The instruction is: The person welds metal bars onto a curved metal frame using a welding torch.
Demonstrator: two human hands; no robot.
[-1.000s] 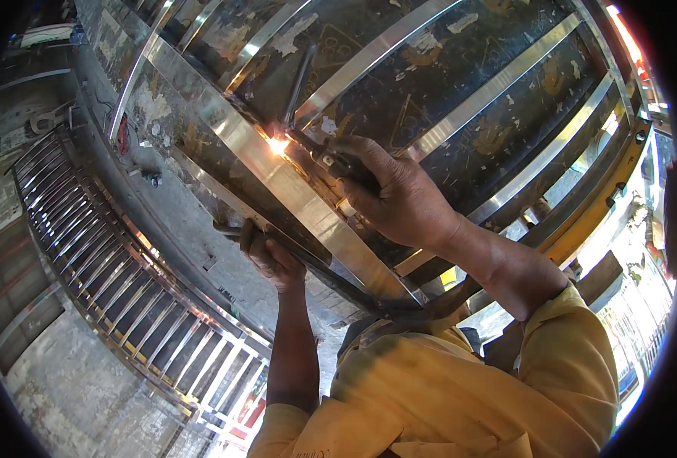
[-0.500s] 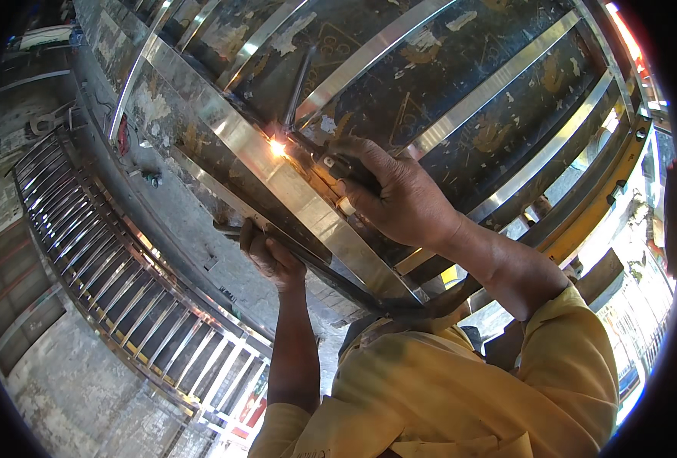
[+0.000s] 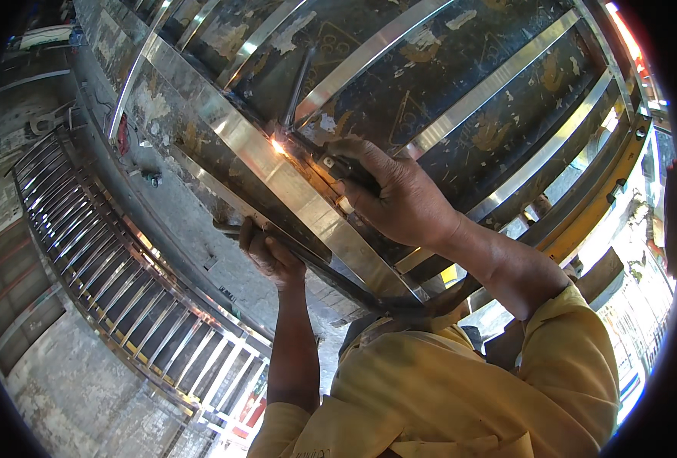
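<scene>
Black, scuffed worktop (image 3: 430, 76) lies beneath shiny metal bars (image 3: 460, 112), near grey floor (image 3: 79, 374).

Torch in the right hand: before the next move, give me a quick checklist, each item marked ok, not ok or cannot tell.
1. Right hand closed around the torch: ok.
2. Torch tip close to the bright glow at the wide metal bar: ok.
3. Left hand on the dark rod, apart from the glow: ok.
4. Hands covered: not ok, both are bare.
5. Right sleeve away from the glow: ok, its cuff sits near the elbow.
6. Metal right under the glow sound: cannot tell, the glare hides it.
</scene>
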